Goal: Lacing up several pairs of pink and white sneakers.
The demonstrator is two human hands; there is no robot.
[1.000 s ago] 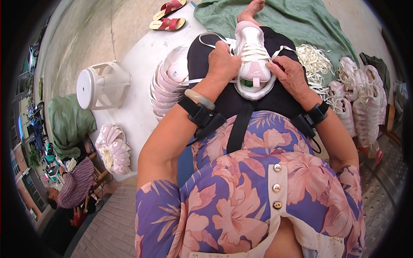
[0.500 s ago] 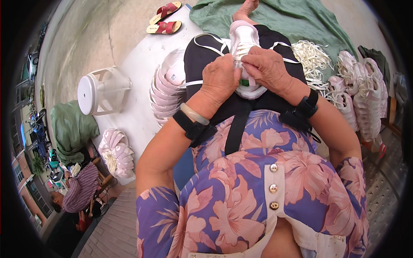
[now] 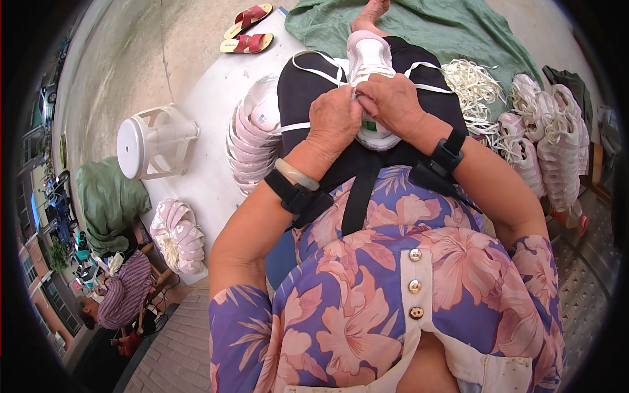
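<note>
A white and pale pink sneaker [image 3: 369, 49] rests on my lap, its toe pointing away from me and its front rows laced. My left hand [image 3: 335, 118] is closed in a pinch at the upper eyelets. Against it, my right hand [image 3: 396, 103] is also closed, fingertips meeting the left ones over the shoe's tongue. Both pinch the white shoelace [image 3: 426, 65], whose loose lengths loop over my dark trousers on either side. The fingers mostly cover the held part of the lace. Behind the hands, the shoe's heel collar [image 3: 378, 139] shows near my waist.
Nested pale pink shoes [image 3: 246, 144] stand at my left, with another bundle [image 3: 177, 236] nearer. A white stool [image 3: 157, 144] and red sandals [image 3: 249, 43] lie beyond. At right are loose white laces [image 3: 475, 85] and stacked sneakers [image 3: 557, 150]. A person in stripes [image 3: 128, 291] sits far left.
My right hand has shifted left and closed in on my left hand at the lace. The shoe stays on my lap.
</note>
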